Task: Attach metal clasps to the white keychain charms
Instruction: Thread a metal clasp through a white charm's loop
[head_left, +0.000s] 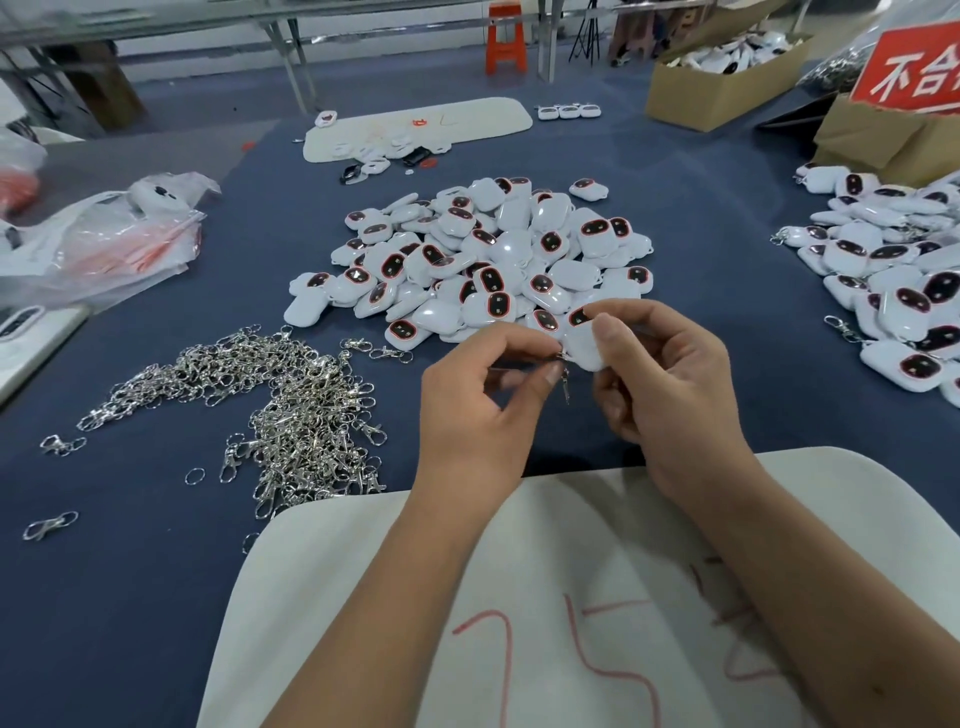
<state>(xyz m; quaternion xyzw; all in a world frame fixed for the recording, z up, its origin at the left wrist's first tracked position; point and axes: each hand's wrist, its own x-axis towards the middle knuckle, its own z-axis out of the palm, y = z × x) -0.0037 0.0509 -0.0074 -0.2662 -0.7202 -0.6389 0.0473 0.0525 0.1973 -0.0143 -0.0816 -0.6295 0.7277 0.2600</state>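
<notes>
My right hand (670, 374) grips a white keychain charm (584, 345) above the blue table. Against the charm's left edge, my left hand (483, 395) pinches a metal clasp (563, 379), whose hook dangles down between the two hands. A large pile of white charms (483, 260) with dark, red-rimmed oval faces lies just beyond my hands. To the left, a heap of silver metal clasps (280, 410) spreads over the cloth.
A white foam pad (363, 597) with red marks lies under my forearms. Another charm pile (893, 270) sits at the right, some with clasps on. Plastic bags (104, 239) lie far left. Cardboard boxes (722, 88) and a red sign (914, 73) stand at back right.
</notes>
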